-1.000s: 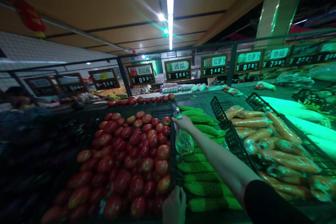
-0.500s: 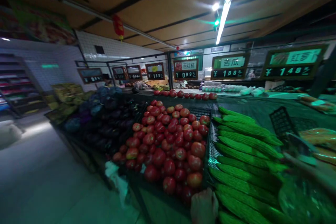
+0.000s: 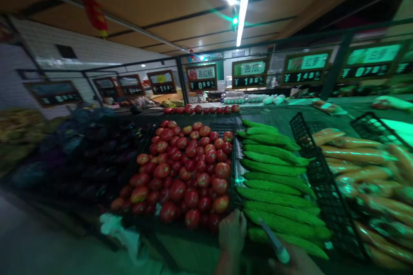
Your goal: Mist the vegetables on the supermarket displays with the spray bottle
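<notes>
My left hand is closed, knuckles up, at the front right corner of the red tomatoes. What its fingers grip there is hidden. At the bottom edge, my right hand is closed round a slim, pale knife-like tool. The tool's thin end points up and left over the nearest green bitter melons. These long, ridged melons lie side by side in a stack, just right of the tomatoes.
A black plastic crate wall divides the melons from bagged carrots. Dark eggplants lie left of the tomatoes. A crumpled pale plastic bag hangs at the stand's front. Price signs line the back rail.
The view has turned right, showing more of the carrots. My right hand has come from the far right, with its tool, to the front of the melons. My left hand stays by the tomato corner.
</notes>
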Demonstrator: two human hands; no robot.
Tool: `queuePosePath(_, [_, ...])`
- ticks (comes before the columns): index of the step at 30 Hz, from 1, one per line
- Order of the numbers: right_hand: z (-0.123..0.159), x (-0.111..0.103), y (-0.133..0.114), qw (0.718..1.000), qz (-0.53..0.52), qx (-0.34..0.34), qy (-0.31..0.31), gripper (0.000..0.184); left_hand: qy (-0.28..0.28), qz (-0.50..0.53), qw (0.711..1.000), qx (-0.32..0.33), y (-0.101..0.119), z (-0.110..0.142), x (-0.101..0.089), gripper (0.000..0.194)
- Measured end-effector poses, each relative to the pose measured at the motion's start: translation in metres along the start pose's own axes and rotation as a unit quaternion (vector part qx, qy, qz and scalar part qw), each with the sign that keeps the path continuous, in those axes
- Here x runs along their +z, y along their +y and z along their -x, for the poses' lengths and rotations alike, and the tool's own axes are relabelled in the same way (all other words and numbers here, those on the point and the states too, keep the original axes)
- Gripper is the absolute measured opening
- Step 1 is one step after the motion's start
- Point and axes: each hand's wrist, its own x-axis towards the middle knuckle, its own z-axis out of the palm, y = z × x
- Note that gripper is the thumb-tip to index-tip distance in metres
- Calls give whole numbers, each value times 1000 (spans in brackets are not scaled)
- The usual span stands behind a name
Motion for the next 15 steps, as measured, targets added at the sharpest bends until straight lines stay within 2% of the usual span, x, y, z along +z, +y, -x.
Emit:
queuePosePath(2, [15, -13, 15, 997, 9, 50, 56, 52, -1, -8, 1000, 8, -2, -1, -1, 30])
queuePosePath(5, [43, -43, 41, 980, 5, 116, 163, 50, -19, -38, 999, 19, -6, -5, -1, 34])
queuePosePath(9, [82, -82, 62, 950, -54, 145, 270, 51, -54, -81, 995, 11, -7, -9, -1, 38])
queuePosePath(12, [99, -93, 59, 947, -29, 145, 284, 43, -93, -79, 992, -27, -8, -14, -2, 37])
queuePosePath(15, [103, -89, 51, 959, 11, 125, 253, 35, -122, -22, 991, -49, -13, -21, -6, 32])
